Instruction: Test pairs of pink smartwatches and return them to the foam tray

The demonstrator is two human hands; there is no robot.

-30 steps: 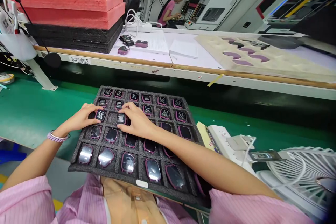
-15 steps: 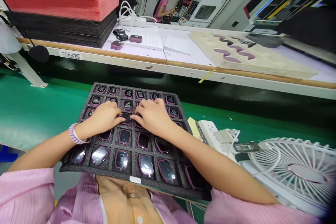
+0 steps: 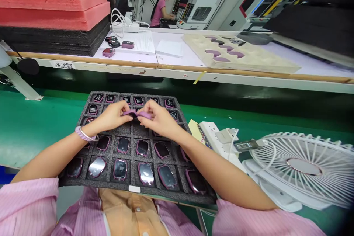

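Note:
My left hand (image 3: 114,115) and my right hand (image 3: 157,118) meet above a dark foam tray (image 3: 129,141). Between thumbs and fingers, both pinch a purple smartwatch (image 3: 144,114), seen nearly edge-on, with purple ends sticking out either side of a dark middle. Fingertips cover part of it. Just below lies a bare tray slot (image 3: 139,129). Rows of purple-framed smartwatches (image 3: 142,148) fill other slots, dark screens up in the near rows. White lettering shows on the screens of the far-row watches (image 3: 139,101). My forearms hide some slots.
A white fan (image 3: 304,169) and a power strip (image 3: 212,134) stand at right. Across the raised shelf (image 3: 168,67) are red and black foam blocks (image 3: 55,18), loose watches (image 3: 108,52), papers (image 3: 170,48) and a pale moulded tray (image 3: 262,61). A person (image 3: 162,5) sits behind.
The watch has come up out of its slot and is now between both hands, tilted edge-on. Both hands have risen slightly off the tray. The whole view has shifted a little.

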